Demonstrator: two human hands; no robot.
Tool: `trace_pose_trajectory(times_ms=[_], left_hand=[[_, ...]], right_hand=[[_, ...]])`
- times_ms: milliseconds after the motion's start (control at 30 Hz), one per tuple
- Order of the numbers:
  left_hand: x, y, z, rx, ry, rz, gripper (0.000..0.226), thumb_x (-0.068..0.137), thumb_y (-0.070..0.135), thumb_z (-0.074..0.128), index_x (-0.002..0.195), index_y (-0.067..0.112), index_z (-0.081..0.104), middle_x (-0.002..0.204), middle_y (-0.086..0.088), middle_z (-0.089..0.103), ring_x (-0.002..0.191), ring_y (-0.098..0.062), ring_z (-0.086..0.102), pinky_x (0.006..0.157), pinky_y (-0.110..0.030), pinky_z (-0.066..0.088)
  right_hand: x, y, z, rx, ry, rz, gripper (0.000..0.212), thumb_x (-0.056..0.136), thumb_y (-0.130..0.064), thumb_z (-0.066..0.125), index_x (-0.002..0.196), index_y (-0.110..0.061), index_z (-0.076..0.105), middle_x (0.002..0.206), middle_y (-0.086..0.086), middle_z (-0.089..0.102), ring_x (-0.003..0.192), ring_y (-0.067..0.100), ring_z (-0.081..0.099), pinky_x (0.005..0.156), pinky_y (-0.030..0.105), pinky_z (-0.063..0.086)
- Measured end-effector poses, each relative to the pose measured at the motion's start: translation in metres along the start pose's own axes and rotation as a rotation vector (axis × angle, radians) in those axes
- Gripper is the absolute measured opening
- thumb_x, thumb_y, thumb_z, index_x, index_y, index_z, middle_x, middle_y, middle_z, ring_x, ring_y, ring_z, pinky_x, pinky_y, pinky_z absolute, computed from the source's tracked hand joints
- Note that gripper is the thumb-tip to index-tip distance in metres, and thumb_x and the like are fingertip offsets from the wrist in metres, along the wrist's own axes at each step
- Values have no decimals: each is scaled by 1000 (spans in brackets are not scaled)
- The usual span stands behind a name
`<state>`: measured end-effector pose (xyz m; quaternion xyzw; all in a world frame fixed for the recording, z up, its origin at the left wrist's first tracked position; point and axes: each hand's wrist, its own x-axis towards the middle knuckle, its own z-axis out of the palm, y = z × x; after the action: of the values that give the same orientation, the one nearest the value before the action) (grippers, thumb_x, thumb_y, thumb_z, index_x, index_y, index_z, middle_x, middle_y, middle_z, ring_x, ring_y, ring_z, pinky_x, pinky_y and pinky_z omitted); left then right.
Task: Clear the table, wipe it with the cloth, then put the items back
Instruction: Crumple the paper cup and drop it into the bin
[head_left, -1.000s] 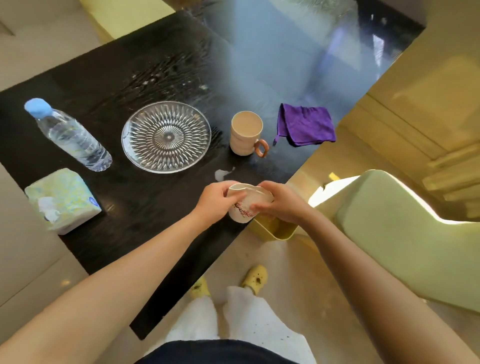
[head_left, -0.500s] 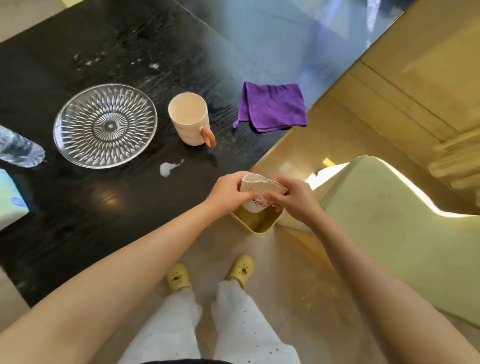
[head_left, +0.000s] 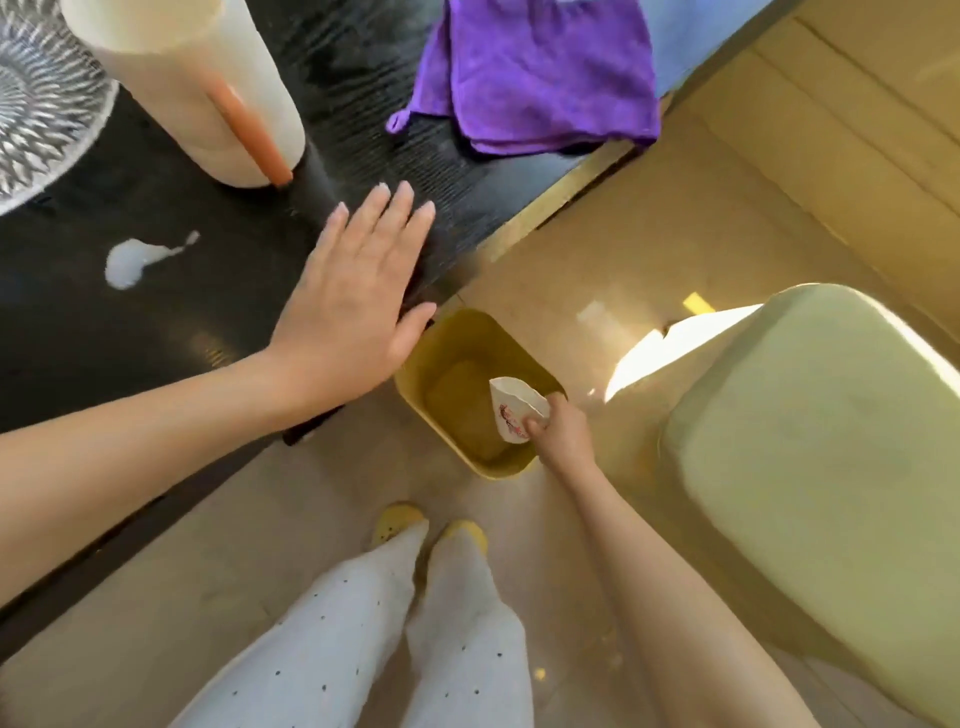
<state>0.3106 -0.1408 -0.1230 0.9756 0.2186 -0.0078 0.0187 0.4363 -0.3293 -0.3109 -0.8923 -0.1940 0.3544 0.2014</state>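
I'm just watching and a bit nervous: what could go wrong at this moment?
The crumpled white paper cup, pinched in the right hand, sits near the yellow bin's rim and might fall outside. The flat left hand on the black table lies close to the white spill and the cream mug.

Cloth (head_left: 540, 73) on table (head_left: 208, 322), right of mug (head_left: 208, 98)

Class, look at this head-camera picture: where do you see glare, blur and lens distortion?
Head view: sunlight makes a bright patch on the floor beside the pale green seat; the mug and glass plate near the top edge look smeared and stretched by the wide lens; the left hand and purple cloth are slightly soft.
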Motion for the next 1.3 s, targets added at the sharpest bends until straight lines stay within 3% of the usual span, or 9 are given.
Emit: trace_pose_trajectory(times_ms=[200,300,367,467,567,800,967,1167,1300], left_hand=[[0,-2,8,127,-18,-11,71,91,37,32,148,0,10,157,-24,10,146,-35,9,118,-48,10],[0,-3,9,126,-1,-9,71,91,38,26,149,3,6,158,-20,4,147,-32,4,119,-45,6],[0,-3,9,107,4,-6,71,90,38,25,149,3,5,158,-20,3,147,-31,2,119,-45,5],[0,-2,8,77,11,-1,71,90,38,25,149,3,5,158,-19,1,147,-30,1,119,-44,3],[-1,-1,8,56,12,5,70,92,36,27,149,3,5,158,-19,1,147,-30,0,119,-43,3],[-1,0,10,116,22,15,69,91,36,25,148,-1,8,156,-26,10,145,-37,10,118,-49,10],[0,0,12,219,-11,3,69,93,38,22,148,1,1,156,-25,9,145,-37,11,118,-50,14],[2,3,-6,144,-207,-25,72,99,39,30,148,4,-10,158,-21,-7,146,-35,-5,117,-48,0],[7,-5,-32,69,-376,18,78,96,40,42,149,10,-6,159,-16,-8,147,-31,-5,119,-44,6]], right_hand=[[60,27,70,-142,-59,54,22,90,-16,53,110,-7,50,110,12,61,93,27,61,62,29,44],[76,26,91,-165,-82,87,23,92,-16,53,113,-7,50,112,12,61,98,28,61,72,33,53],[84,27,99,-193,-70,100,21,93,-16,52,112,-8,51,108,10,60,90,25,61,78,34,55],[95,27,103,-249,-87,87,15,94,-16,49,108,-12,51,97,6,56,70,15,50,67,29,47],[101,25,99,-306,-164,75,16,95,-16,48,110,-13,50,96,4,54,74,16,51,71,29,48],[89,2,67,-377,-304,42,38,93,-23,54,128,-14,45,122,8,56,104,25,58,90,36,51],[54,-34,26,-444,-362,-1,38,93,-25,51,128,-12,45,122,9,56,104,27,57,86,35,49],[-6,-100,-44,-502,-400,-110,37,90,-29,58,124,-16,51,116,4,59,90,19,52,77,28,45],[-39,-143,-88,-596,-474,-160,40,88,-36,60,121,-14,55,112,5,61,98,24,58,84,30,50]])
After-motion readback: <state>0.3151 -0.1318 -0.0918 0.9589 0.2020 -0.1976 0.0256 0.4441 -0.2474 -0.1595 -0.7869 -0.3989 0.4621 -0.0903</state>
